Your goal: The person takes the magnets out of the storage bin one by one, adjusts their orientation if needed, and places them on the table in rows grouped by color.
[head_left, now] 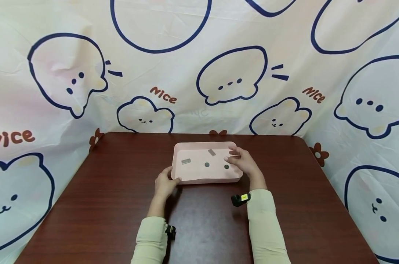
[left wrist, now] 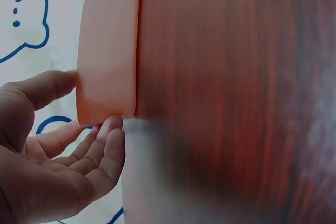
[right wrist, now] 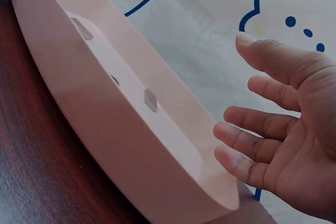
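While your left hand [head_left: 164, 186] is gripping the near left corner of the pink tray [head_left: 196, 174] toward the desk's [head_left: 120, 205] far edge, presumably steadying it, your right hand [head_left: 243, 161] is hovering by its right end, fingers loosely spread, holding nothing. Inside, two grey bars [head_left: 186, 161] and two dark discs [head_left: 207, 164] are lying apart, perhaps keeping each distinct.

Loc: draped-off spot, rm type unclear | cartoon-print cloth [head_left: 186, 73] behind brn tbl [head_left: 120, 198]

The pink tray [left wrist: 107, 40] runs past the left wrist view's top edge, its inside hidden there.
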A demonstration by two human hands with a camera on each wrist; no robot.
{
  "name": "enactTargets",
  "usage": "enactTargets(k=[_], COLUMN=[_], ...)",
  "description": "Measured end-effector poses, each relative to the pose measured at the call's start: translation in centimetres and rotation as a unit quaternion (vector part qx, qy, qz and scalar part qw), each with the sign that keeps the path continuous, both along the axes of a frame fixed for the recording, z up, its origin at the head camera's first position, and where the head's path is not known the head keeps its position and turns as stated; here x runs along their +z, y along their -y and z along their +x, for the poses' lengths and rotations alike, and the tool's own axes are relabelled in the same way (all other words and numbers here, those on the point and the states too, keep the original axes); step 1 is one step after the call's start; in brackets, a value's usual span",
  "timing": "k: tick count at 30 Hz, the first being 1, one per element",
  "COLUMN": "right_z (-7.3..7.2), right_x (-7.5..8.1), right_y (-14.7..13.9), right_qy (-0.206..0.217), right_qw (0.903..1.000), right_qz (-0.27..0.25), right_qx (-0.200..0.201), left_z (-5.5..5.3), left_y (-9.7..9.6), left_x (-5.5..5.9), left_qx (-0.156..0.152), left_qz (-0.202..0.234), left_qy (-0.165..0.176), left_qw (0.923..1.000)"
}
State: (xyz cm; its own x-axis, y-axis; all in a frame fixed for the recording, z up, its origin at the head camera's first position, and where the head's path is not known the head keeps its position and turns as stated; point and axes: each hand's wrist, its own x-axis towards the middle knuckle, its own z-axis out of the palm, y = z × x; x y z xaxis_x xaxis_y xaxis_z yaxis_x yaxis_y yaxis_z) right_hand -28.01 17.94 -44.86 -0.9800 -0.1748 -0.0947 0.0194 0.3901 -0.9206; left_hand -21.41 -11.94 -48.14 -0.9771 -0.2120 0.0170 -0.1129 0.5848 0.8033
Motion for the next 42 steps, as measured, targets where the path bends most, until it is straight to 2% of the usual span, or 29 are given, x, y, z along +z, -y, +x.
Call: enactTargets(k=[8,17,22,25,31,38,42], right_z=[-1.2,-3.0,-4.2,-4.9,-5.8,-6.6,-6.3], right_x=[-0.3,-0.4,-1.2,-1.9,-3.3,-4.5,-4.7], right_y=[1.0,2.5,3.3,3.9,4.8,4.6,5.3], right_qy=[0.012,0.044,0.064,0.088,0.128,0.118,0.075], right_qw=[0.9999,0.9976,0.9963,0.9931,0.9806,0.9835,0.99], right_qz=[0.002,-0.05,-0.053,-0.077,-0.136,-0.107,-0.063], right_qx=[0.002,0.015,0.023,0.01,-0.059,-0.087,-0.102], left_z=[0.0,-0.2,-0.3,-0.3,-0.1,-0.1,-0.2], left_y=[0.4,0.5,0.6,0.6,0.4,0.2,0.2], left_x=[0.1,0.3,0.3,0.2,0.0,0.1,0.0], left_qx=[-0.018,-0.017,-0.02,-0.021,-0.023,-0.024,-0.022], left_qz=[0.015,0.02,0.02,0.023,0.031,0.046,0.05], left_qy=[0.001,0.01,0.011,0.011,0.012,0.006,0.01], left_qw=[0.9997,0.9996,0.9996,0.9995,0.9992,0.9986,0.9985])
